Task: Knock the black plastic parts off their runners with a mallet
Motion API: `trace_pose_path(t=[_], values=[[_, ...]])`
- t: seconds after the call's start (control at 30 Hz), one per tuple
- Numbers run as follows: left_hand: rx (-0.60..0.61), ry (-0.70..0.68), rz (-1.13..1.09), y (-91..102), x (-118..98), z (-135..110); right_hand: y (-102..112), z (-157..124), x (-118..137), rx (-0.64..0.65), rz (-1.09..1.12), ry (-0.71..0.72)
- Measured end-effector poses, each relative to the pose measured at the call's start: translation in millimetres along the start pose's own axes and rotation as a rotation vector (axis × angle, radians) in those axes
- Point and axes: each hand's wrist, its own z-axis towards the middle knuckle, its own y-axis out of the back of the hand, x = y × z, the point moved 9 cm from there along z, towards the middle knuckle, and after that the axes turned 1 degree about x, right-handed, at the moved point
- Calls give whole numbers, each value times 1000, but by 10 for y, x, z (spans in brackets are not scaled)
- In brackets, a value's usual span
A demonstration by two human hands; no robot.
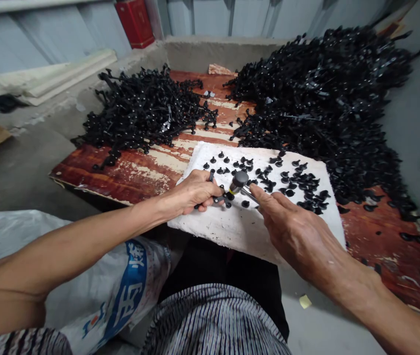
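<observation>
Clenching a hammer (239, 180) by its handle, the right hand (293, 231) aims the long axis up-left, head over the block (232, 228). The left hand (195, 192) has its grip pinched on a black part (220, 199) on that block, beside the head.

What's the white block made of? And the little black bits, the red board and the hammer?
The white block looks like foam: matte, crumbly and dented. The black bits seem to be plastic, smooth with a slight shine. The red board is likely wood, its paint worn to pale streaks. The hammer has a grey, glossy head, probably metal.
</observation>
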Motion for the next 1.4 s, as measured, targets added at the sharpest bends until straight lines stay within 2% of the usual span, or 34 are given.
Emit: trace_pose_path(t=[0.2, 0.33, 0.4, 0.47, 0.53, 0.57, 0.67, 0.7, 0.8, 0.83, 0.93, 1.1, 1.2, 1.3, 1.4], values=[[-3, -15, 52, 12, -55, 29, -22, 6, -23, 16, -23, 33], [24, -45, 88, 18, -86, 33, 75, 20, 115, 18, -76, 104], [37, -42, 89, 27, -80, 41, 212, 23, 255, -46, -46, 150], [40, -43, 78, 34, -77, 43, 389, 3, 395, -187, -22, 209], [41, -50, 75, 28, -76, 37, 461, -18, 442, -274, -39, 228], [37, -48, 82, 26, -68, 32, 423, -12, 429, -251, -67, 223], [25, -46, 83, 19, -36, 21, 170, 19, 319, -36, -131, 200], [26, -51, 76, 15, -28, 20, 161, 16, 289, -35, -112, 194], [33, -72, 53, 11, -15, 20, 297, -25, 253, -201, -26, 183], [28, -66, 56, 17, -3, 20, 292, -38, 260, -207, -41, 190], [16, -59, 71, 27, 25, 20, 118, -47, 260, -70, -166, 198], [54, -104, 126, -32, 48, -7, 40, -34, 215, -49, -259, 174], [25, -55, 180, -16, 101, -66, -54, -16, 214, -6, -391, 205], [-46, -18, 273, 95, 106, -174, -96, -20, 170, -11, -405, 194], [-158, -162, 507, 267, -77, -303, -140, -43, 125, 5, -366, 187]])
